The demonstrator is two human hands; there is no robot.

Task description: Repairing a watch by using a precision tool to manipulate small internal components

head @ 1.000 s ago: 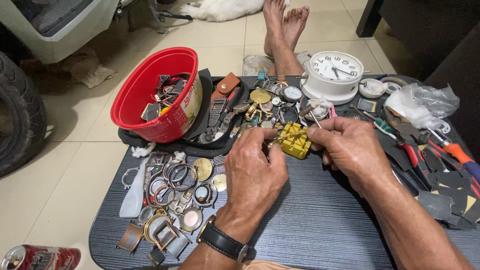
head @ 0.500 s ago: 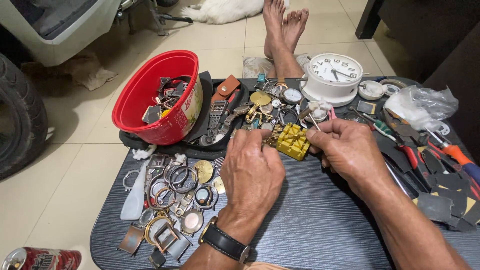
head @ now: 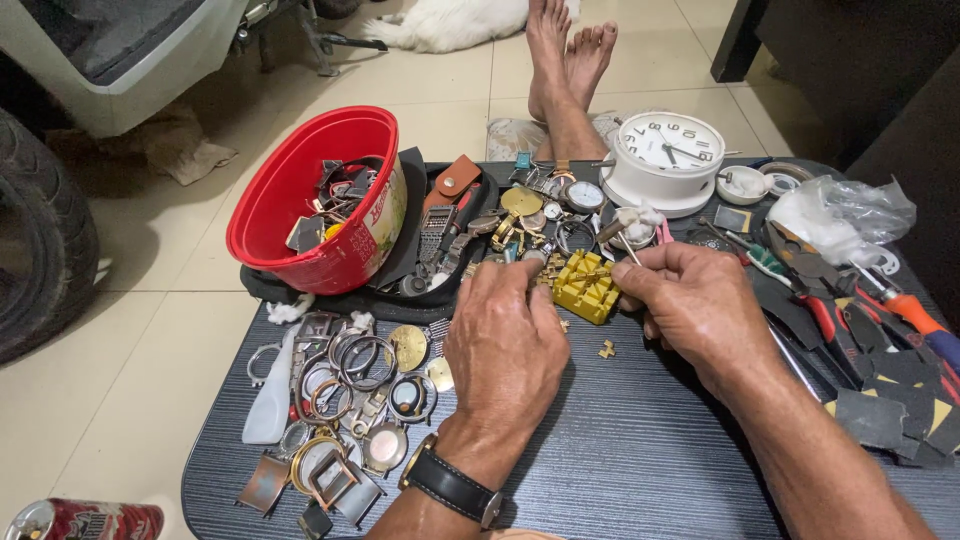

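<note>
Head view: nearest, the left hand point(head: 505, 335) lies knuckles-up, fingertips closed against a yellow holder block point(head: 585, 286) on the dark table point(head: 640, 450), while the right hand point(head: 695, 300) pinches a thin tool point(head: 628, 247) beside it. Work on the block looks unfinished; beyond stand a red bowl point(head: 290, 200) and white clock point(head: 665, 150).

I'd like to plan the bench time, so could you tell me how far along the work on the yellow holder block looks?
Done: little that shows; a small yellow piece lies loose on the dark table. In hand: the left hand steadies the yellow holder block, and the right hand pinches a thin tool at it. Left: a heap of watch cases and rings sits beside the left hand, untouched.
</note>
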